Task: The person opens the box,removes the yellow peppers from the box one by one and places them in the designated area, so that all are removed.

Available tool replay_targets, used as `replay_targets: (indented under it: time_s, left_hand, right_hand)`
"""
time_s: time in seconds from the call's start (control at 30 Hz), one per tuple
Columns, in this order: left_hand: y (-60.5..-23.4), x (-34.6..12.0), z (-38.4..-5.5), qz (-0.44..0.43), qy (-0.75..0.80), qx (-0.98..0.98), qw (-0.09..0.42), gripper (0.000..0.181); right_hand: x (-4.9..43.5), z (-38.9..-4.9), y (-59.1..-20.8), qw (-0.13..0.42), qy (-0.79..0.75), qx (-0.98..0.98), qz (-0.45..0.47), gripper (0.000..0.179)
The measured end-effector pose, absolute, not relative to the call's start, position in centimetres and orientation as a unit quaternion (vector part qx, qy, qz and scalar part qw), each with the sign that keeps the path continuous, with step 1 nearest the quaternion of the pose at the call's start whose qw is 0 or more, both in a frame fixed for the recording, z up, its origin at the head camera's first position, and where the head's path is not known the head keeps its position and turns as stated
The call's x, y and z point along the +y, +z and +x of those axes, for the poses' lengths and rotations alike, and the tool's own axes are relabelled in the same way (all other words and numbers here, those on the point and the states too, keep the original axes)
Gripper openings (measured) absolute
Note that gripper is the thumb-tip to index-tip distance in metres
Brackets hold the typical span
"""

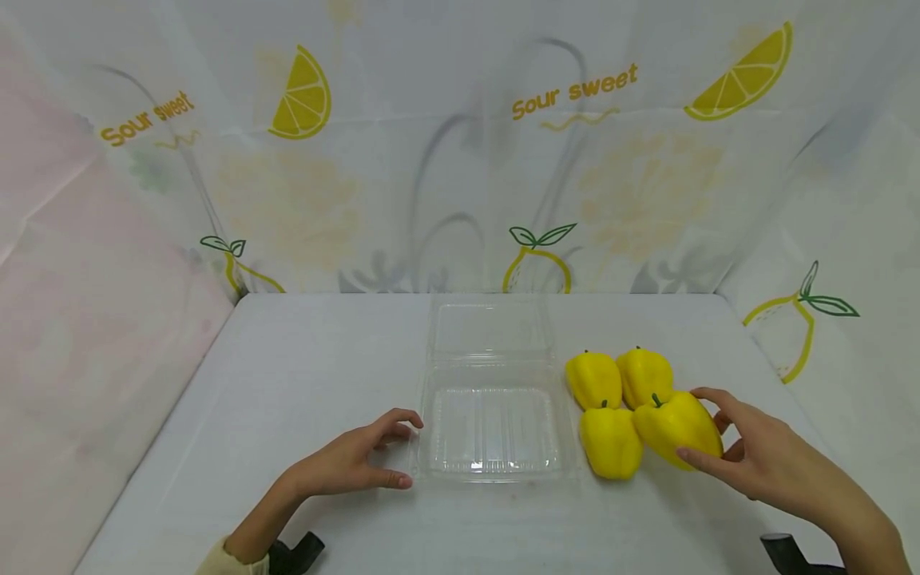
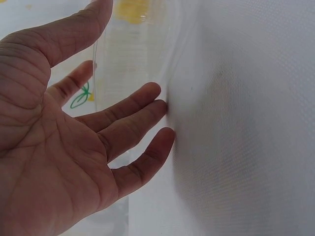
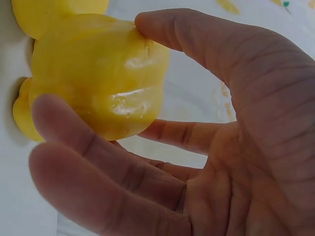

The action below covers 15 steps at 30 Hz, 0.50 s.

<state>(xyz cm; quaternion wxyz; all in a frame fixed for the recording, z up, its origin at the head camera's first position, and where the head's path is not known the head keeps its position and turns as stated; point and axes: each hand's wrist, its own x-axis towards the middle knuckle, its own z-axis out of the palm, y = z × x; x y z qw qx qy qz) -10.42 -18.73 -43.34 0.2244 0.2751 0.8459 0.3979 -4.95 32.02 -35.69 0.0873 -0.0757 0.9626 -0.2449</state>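
Note:
A clear plastic clamshell container (image 1: 496, 431) lies on the white table with its lid (image 1: 490, 329) folded back. At its left edge is my left hand (image 1: 352, 459), thumb and fingers spread apart, with the fingertips right by the container's side. My right hand (image 1: 779, 463) holds a yellow bell pepper (image 1: 679, 431) between thumb and fingers at its right side; this pepper is tilted, its green stem pointing up and left. The right wrist view shows the thumb on the glossy skin of the pepper (image 3: 98, 73). Just left of it are three more yellow bell peppers (image 1: 611, 443).
The group of peppers stands close along the container's right side. Behind the table (image 1: 323, 351) hangs a pale cloth (image 1: 402, 160) printed with lemons and lettering. Black straps or mounts (image 1: 296, 553) show at both wrists near the front edge.

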Motion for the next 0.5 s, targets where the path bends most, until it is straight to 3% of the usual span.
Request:
replay_targets:
  time_s: [0.5]
  left_hand:
    - [-43.4, -18.8, -10.4, 0.275, 0.399, 0.845, 0.224, 0.069]
  right_hand:
    - [32.7, -4.7, -36.9, 0.133, -0.265, 0.955, -0.023, 0.079]
